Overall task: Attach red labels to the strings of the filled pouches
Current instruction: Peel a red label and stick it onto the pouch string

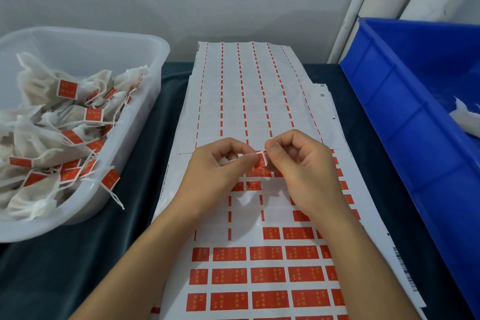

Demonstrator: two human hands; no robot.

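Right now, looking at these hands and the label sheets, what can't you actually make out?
- Head view: the pouch in the left hand is mostly hidden by curled fingers.
- The string under the red label is covered by both thumbs; the right hand pinches it.
- The print on the label sheet is too blurred to read.
- The blue crate is cut off by the right edge.

— Where are the hands?

— Both forearms reach forward and converge at the middle. The left hand (pixel 220 163) has its fingers curled, thumb and forefinger pinched.

— And the right?

— The right hand (pixel 298 161) curls likewise, its thumb and forefinger tips meeting the left's.
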